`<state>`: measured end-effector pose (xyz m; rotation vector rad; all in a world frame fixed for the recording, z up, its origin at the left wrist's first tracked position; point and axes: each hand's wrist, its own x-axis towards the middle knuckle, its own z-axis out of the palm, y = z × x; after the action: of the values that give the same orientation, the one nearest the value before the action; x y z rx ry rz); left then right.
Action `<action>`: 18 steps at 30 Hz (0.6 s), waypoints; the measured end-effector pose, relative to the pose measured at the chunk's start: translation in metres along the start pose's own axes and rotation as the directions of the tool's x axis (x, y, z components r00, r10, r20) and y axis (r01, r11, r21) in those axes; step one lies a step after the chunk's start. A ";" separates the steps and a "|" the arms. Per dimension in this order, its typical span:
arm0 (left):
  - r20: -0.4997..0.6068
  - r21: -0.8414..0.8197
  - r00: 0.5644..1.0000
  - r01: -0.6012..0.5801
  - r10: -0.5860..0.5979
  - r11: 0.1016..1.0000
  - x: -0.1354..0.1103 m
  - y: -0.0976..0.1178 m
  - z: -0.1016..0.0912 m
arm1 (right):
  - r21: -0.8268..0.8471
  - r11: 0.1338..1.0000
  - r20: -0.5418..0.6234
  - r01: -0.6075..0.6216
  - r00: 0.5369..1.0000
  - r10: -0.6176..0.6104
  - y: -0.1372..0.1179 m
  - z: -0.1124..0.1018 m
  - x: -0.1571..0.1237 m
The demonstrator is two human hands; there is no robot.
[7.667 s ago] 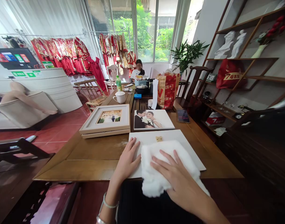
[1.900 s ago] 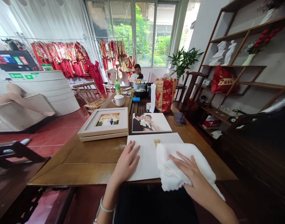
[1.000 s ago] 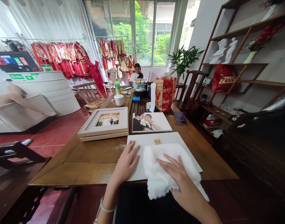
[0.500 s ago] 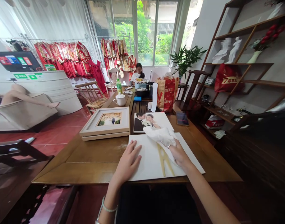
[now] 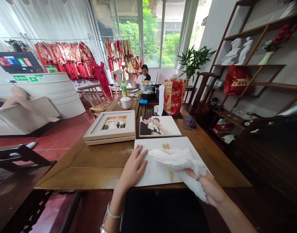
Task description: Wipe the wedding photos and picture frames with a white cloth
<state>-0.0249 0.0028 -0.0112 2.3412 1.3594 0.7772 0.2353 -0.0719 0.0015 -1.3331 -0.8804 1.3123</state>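
A white board point(image 5: 153, 178) lies flat on the wooden table right before me. My left hand point(image 5: 135, 165) rests on its left side, fingers stretched out and flat. In my right hand point(image 5: 209, 186) is a bunched white cloth point(image 5: 179, 158), which lies over the board's right half and hangs past its near edge. Beneath the cloth, a pale yellow easel-back stand point(image 5: 170, 176) on the board is mostly covered; its small hinge plate point(image 5: 165, 146) shows beyond the cloth. Just past the board lies a photo print of a couple point(image 5: 159, 126).
Framed pictures point(image 5: 110, 126) are stacked at the left of the table point(image 5: 90, 176). Farther off stand a white lidded cup point(image 5: 125, 103), a green-labelled bottle point(image 5: 124, 89) and a red paper bag point(image 5: 175, 97). A phone point(image 5: 189, 122) lies at right. Another person point(image 5: 144, 76) sits at the far end.
My right hand has drawn the cloth nearer and to the right across the board, uncovering the hinge plate and covering most of the stand's legs. The left hand stays put.
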 end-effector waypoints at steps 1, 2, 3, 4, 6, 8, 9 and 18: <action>-0.004 -0.007 1.000 0.001 -0.001 1.000 0.000 0.001 0.000 | -0.013 1.000 0.007 0.014 1.000 -0.014 -0.004 0.001 0.004; -0.003 -0.011 1.000 0.002 -0.003 1.000 0.000 0.001 -0.001 | -0.053 0.998 0.009 0.039 0.999 -0.038 -0.007 0.003 0.010; 0.003 -0.012 1.000 0.005 -0.005 1.000 0.000 0.002 -0.001 | -0.113 0.991 0.010 0.071 0.997 -0.070 -0.011 0.006 0.017; 0.008 -0.013 1.000 0.008 -0.008 1.000 0.000 0.002 -0.002 | -0.185 0.977 0.016 0.103 0.995 -0.102 -0.014 0.010 0.025; 0.010 -0.019 1.000 0.011 -0.010 1.000 0.000 0.002 -0.002 | -0.315 0.935 0.036 0.162 0.987 -0.158 -0.020 0.021 0.044; 0.002 -0.030 1.000 0.008 -0.008 1.000 0.000 0.002 -0.002 | -0.383 0.896 0.087 0.225 0.974 -0.207 -0.025 0.033 0.062; -0.002 -0.034 1.000 0.006 -0.006 0.999 -0.001 0.001 -0.001 | -0.401 0.878 0.123 0.263 0.965 -0.233 -0.026 0.040 0.069; -0.013 -0.046 1.000 -0.007 0.006 0.999 -0.001 -0.002 0.002 | -0.771 0.266 0.512 0.579 0.812 -0.282 -0.017 0.062 0.013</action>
<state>-0.0249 0.0032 -0.0142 2.3105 1.3258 0.8173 0.1786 -0.0458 0.0224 -1.4952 -2.2454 0.4618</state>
